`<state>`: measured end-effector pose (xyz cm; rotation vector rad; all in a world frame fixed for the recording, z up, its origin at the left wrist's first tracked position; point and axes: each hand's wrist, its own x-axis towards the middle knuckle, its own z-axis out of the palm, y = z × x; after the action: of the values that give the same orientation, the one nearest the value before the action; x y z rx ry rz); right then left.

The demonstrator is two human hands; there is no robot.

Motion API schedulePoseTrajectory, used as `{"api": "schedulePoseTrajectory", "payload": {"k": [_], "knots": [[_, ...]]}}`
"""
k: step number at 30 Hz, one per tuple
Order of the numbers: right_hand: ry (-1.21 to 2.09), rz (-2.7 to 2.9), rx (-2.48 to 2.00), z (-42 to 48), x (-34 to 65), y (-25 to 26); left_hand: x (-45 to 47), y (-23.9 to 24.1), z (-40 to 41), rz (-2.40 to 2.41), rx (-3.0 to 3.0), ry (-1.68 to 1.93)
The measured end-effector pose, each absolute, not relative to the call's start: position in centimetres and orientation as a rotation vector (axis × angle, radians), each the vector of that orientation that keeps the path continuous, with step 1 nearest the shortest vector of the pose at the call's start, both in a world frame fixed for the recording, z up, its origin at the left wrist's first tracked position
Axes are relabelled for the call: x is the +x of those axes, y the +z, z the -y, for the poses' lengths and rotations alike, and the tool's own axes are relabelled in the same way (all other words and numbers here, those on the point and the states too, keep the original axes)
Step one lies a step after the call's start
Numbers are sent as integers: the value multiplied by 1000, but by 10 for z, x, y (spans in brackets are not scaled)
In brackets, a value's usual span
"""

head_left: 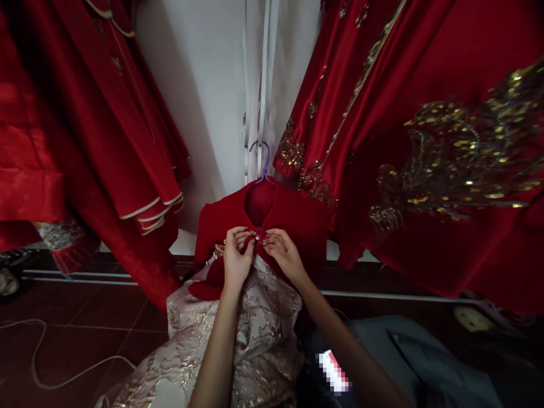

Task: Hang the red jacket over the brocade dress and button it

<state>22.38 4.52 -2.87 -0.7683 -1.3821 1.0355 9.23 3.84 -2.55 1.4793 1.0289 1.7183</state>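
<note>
A red jacket (221,212) with beaded trim hangs in front of me on a purple hanger (266,164). My left hand (238,255) pinches one front edge of the jacket just below the neckline. From the other side, my right hand (285,255) grips the opposite edge, and the fingertips of both hands nearly meet. A small pearl-like fastening (257,238) shows between them; its exact form is too small to tell. Under the jacket lies pale, gold-patterned brocade fabric (195,317), spread below my wrists.
Red garments (97,113) with pale piping hang at the left. Red garments with gold sequins (459,164) hang at the right. White cabinet doors (191,68) stand behind. A pale cable (80,377) lies on the dark tiled floor (102,306). A grey seat-like object (408,351) is at lower right.
</note>
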Motion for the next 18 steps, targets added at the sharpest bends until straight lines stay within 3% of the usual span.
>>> {"api": "schedulePoseTrajectory", "payload": {"k": [18], "knots": [[646, 1523, -843, -52, 224, -20, 88, -23, -40, -1009, 1610, 1608]]}}
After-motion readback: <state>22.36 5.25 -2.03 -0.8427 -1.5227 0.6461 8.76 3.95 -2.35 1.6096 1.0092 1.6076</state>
